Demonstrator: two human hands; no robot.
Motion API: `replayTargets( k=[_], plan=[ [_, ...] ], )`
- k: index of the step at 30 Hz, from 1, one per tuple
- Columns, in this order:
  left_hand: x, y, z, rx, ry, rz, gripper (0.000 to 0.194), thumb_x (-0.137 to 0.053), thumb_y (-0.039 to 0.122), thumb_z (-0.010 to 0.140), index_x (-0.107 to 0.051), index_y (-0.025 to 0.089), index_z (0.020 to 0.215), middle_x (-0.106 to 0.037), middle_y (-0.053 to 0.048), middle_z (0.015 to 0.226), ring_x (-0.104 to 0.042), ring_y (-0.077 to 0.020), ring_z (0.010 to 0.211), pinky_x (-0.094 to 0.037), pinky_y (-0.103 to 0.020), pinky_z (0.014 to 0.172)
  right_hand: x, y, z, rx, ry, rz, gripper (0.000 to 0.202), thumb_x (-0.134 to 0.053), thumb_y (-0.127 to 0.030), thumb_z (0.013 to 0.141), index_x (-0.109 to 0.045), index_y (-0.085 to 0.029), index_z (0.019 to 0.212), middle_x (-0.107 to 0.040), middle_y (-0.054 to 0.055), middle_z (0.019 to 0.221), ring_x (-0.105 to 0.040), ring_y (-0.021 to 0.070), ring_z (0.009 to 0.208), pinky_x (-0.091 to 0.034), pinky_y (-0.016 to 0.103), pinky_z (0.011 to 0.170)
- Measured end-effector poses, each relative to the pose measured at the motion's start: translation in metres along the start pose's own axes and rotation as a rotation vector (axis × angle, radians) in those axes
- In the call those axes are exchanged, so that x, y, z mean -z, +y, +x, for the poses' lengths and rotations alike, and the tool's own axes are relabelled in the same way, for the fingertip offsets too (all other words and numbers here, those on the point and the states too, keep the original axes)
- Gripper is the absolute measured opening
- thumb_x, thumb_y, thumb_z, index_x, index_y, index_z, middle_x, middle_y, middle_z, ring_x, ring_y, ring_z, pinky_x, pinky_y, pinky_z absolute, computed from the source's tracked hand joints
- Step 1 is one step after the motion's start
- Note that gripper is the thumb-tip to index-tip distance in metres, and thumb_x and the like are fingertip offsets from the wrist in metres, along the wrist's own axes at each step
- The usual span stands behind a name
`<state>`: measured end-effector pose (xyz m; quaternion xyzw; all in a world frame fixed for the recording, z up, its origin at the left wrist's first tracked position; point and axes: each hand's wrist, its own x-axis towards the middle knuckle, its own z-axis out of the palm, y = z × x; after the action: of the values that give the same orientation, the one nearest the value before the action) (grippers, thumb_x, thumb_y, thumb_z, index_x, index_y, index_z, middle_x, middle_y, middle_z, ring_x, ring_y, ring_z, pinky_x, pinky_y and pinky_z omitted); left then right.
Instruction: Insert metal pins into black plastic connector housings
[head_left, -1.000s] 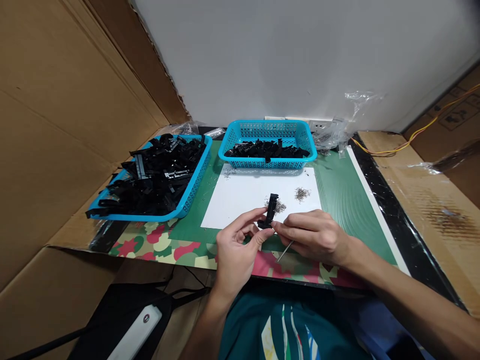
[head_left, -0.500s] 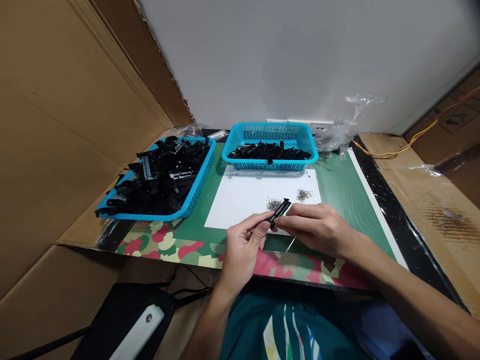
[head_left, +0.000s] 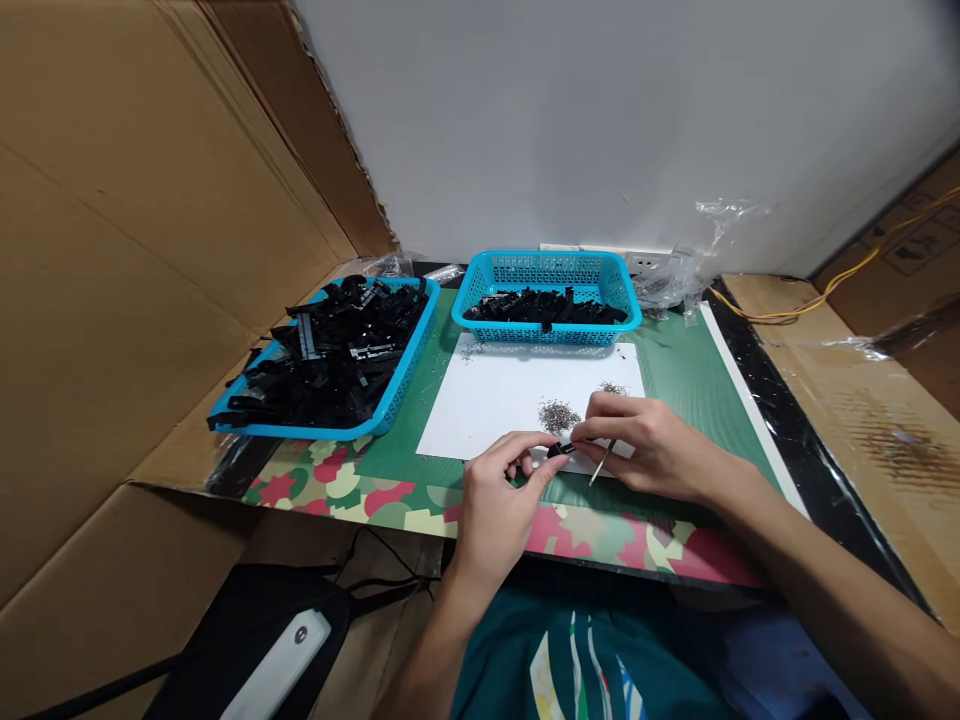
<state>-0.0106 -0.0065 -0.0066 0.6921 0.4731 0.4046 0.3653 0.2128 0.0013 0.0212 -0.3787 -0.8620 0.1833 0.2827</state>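
My left hand (head_left: 510, 480) pinches one end of a small black plastic part (head_left: 556, 450) between thumb and fingertips. At the part's other end are the fingertips of my right hand (head_left: 637, 440), which cover much of it. A thin metal tool (head_left: 602, 464) is tucked in my right hand, its shaft slanting down and left; its kind does not show. Just beyond the fingers, a pile of tiny metal pieces (head_left: 559, 415) lies on a white sheet (head_left: 480, 400). Another small pile (head_left: 611, 388) is partly hidden behind my right hand.
A blue basket (head_left: 409, 385) heaped with black plastic parts stands on the left. Behind the sheet is a second blue basket (head_left: 551, 335) with more black parts. Clear plastic bags (head_left: 671, 285) and a yellow cable (head_left: 825, 295) lie at the back right. Cardboard (head_left: 165, 230) walls the left side.
The black part has turned from pointing up and away to lying more sideways, and my right fingers now cover more of it. The camera view has shifted slightly.
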Motion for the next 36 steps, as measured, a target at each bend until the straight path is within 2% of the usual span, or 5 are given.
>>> replayTargets(
  k=[7,11,17,22,36],
  plan=[
    [-0.002,0.006,0.0,-0.051,-0.029,0.11,0.012,-0.076,0.018,0.09,-0.079,0.019,0.101,-0.074,-0.002,0.088,-0.056,-0.0138,0.067,-0.048,-0.027,0.07,0.005,0.008,0.003,-0.07,0.031,-0.042,0.028,-0.047,-0.014,0.106,-0.07,-0.02,0.122,-0.059,0.011,0.11,-0.065,0.019,0.089,-0.059,0.034,0.079],
    [-0.003,0.006,-0.001,-0.078,-0.022,0.149,0.011,-0.076,0.016,0.09,-0.078,0.019,0.1,-0.075,-0.003,0.09,-0.058,-0.0143,0.068,-0.049,-0.028,0.072,0.002,0.012,0.004,-0.047,0.219,-0.084,0.029,-0.05,-0.015,0.106,-0.076,-0.023,0.118,-0.062,0.015,0.125,-0.067,0.0244,0.11,-0.061,0.042,0.088],
    [-0.003,0.006,-0.001,-0.112,-0.022,0.168,0.012,-0.075,0.014,0.09,-0.078,0.02,0.1,-0.075,-0.003,0.088,-0.06,-0.0155,0.069,-0.05,-0.029,0.072,-0.013,-0.003,0.009,-0.3,0.489,0.309,0.01,-0.078,-0.025,0.092,-0.081,-0.019,0.1,-0.082,0.008,0.093,-0.079,0.0221,0.079,-0.066,0.036,0.074],
    [-0.003,0.004,-0.001,-0.126,-0.018,0.168,0.009,-0.075,0.013,0.089,-0.077,0.018,0.095,-0.071,-0.002,0.081,-0.061,-0.0168,0.071,-0.049,-0.03,0.072,-0.03,-0.016,0.016,-0.459,0.459,0.611,0.019,-0.085,-0.033,0.084,-0.078,-0.017,0.091,-0.081,0.005,0.073,-0.079,0.0226,0.066,-0.064,0.031,0.06],
    [-0.008,0.004,-0.005,-0.153,0.0,0.211,0.01,-0.076,0.011,0.087,-0.078,0.019,0.094,-0.073,-0.002,0.08,-0.064,-0.0181,0.074,-0.05,-0.032,0.073,-0.029,-0.022,0.015,-0.52,0.355,0.498,0.015,-0.08,-0.026,0.085,-0.075,-0.017,0.075,-0.079,0.005,0.069,-0.075,0.0197,0.062,-0.056,0.027,0.057]
  ],
)
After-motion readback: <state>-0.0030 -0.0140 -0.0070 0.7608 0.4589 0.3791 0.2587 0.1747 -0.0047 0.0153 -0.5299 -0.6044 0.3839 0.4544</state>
